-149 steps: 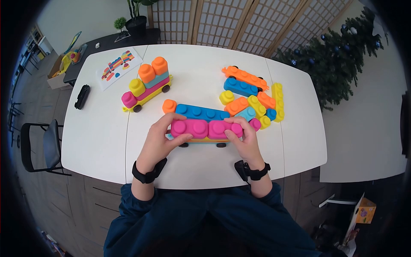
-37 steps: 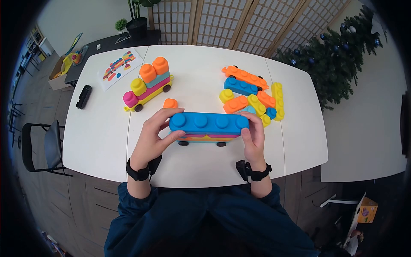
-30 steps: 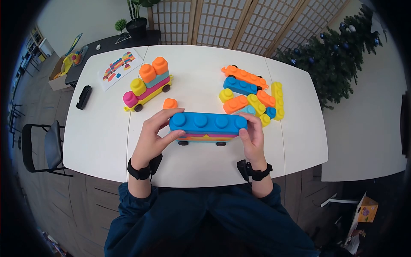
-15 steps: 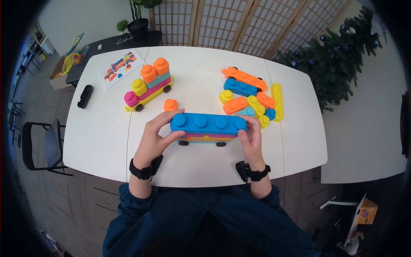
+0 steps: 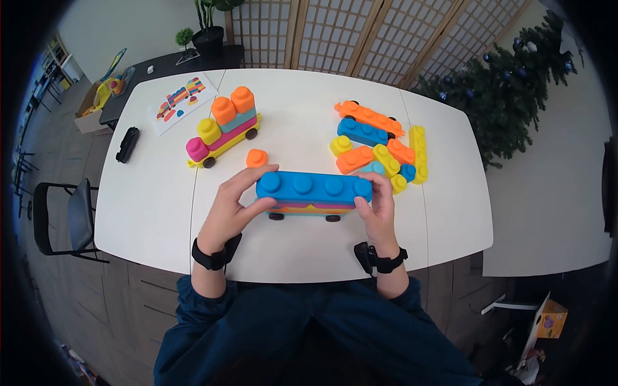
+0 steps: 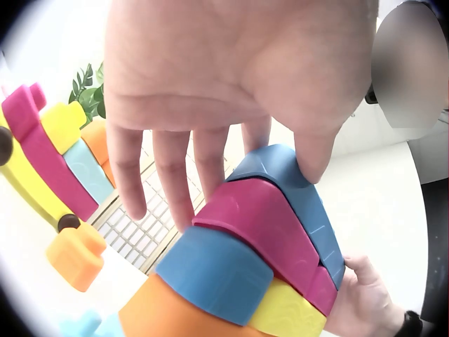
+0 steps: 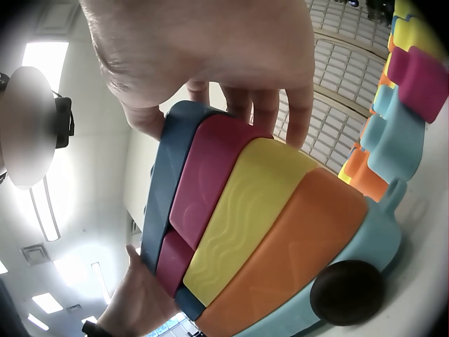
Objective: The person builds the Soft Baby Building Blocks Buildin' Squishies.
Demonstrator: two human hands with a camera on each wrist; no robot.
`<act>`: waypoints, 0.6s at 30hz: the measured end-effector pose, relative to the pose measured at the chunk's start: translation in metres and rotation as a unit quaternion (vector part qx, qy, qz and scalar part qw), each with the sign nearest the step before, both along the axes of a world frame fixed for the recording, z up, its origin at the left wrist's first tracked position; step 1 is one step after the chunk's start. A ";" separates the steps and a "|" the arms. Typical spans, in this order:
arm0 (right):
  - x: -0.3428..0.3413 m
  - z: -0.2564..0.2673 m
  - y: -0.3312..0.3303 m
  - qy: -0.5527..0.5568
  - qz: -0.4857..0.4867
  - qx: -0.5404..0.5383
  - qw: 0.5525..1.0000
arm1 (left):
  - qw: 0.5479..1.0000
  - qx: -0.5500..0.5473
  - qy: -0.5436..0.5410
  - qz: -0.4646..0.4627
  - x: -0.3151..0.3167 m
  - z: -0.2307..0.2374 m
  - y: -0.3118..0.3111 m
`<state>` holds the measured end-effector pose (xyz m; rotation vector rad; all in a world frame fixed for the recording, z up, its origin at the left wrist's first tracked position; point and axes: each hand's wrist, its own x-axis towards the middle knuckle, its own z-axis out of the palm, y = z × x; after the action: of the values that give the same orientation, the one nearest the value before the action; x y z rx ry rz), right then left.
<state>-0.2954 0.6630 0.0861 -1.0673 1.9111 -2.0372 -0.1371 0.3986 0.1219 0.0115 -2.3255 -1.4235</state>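
Note:
A long blue block (image 5: 315,189) with a row of studs tops a stack in front of me. My left hand (image 5: 233,204) grips its left end, thumb on the near side and fingers over the far side. At the other end, my right hand (image 5: 380,209) holds it the same way. Under it are pink blocks (image 6: 259,210), then a shorter blue block (image 6: 214,274) beside a yellow block (image 7: 242,210). An orange block (image 7: 295,246) sits below these, on a light blue wheeled base (image 7: 384,228) with black wheels (image 7: 347,293). Little of these lower layers shows in the head view.
A loose orange block (image 5: 256,158) lies behind my left hand. Back left stands a block-built yellow wagon (image 5: 224,145), near a picture sheet (image 5: 183,103) and a black object (image 5: 128,145). Right of the stack lie several loose blocks (image 5: 355,160) and an orange wheeled base (image 5: 368,116).
Five seconds ago both hands held the pink blocks on top, and the long blue block lay behind the stack. Now it sits over the pink ones. The last second shows almost no movement.

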 end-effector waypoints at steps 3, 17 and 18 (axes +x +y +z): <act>0.001 -0.002 0.000 -0.019 0.003 -0.007 1.000 | 1.000 0.012 0.000 0.018 -0.002 -0.008 -0.014; 0.005 -0.004 -0.002 -0.037 -0.007 -0.022 0.999 | 0.948 -0.258 -0.182 0.047 -0.060 -0.035 -0.060; 0.005 -0.005 -0.002 -0.035 -0.005 -0.022 0.999 | 0.948 -0.258 -0.181 0.046 -0.058 -0.028 -0.058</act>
<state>-0.2908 0.6612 0.0815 -0.9837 1.8496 -2.1021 -0.1946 0.3404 0.0941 0.2457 -2.8911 -0.7781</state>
